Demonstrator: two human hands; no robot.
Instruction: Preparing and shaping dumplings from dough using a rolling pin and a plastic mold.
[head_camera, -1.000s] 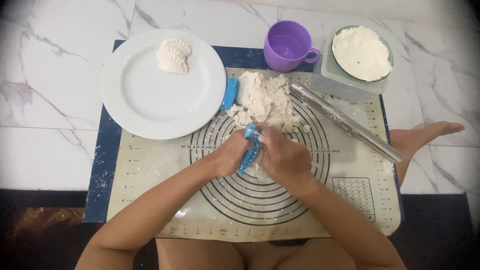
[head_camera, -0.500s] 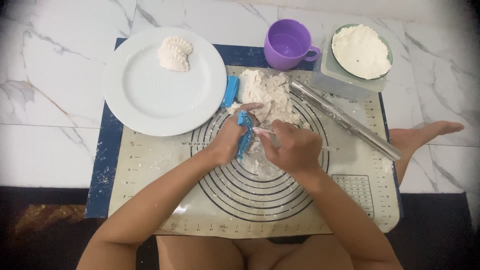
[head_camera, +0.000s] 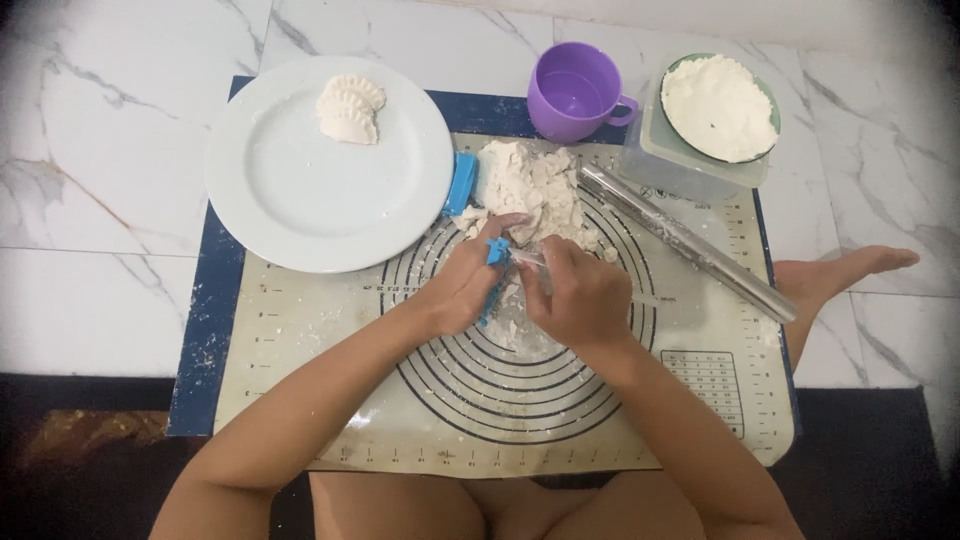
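— So, sitting on a white marble floor (head_camera: 120, 200) with grey veins, bare foot (head_camera: 845, 272) out to the right beside a beige baking mat (head_camera: 300, 330) printed with dark rings, laid over a dark blue underlay (head_camera: 205, 330)?

— Right. Flour dusted across the mat, dark rug edge (head_camera: 80, 430) at the near side.

— And the hands?

— Left hand (head_camera: 462, 283) curled shut around a blue dumpling press (head_camera: 494, 268), over the rings' upper part. Right hand (head_camera: 578, 292) closed too, fingertips pinching at the press; cannot tell what sits inside.

— Around them?

— Dough pile (head_camera: 535, 185) just beyond the hands, second blue piece (head_camera: 460, 184) beside it, touching the white plate (head_camera: 330, 165). Two shaped dumplings (head_camera: 349, 108) at the plate's far side. Steel rolling pin (head_camera: 685, 245) lying diagonally on the right. Purple cup (head_camera: 575, 92) and a bowl of flour (head_camera: 718, 107) on a clear box (head_camera: 655, 160) at the far edge.
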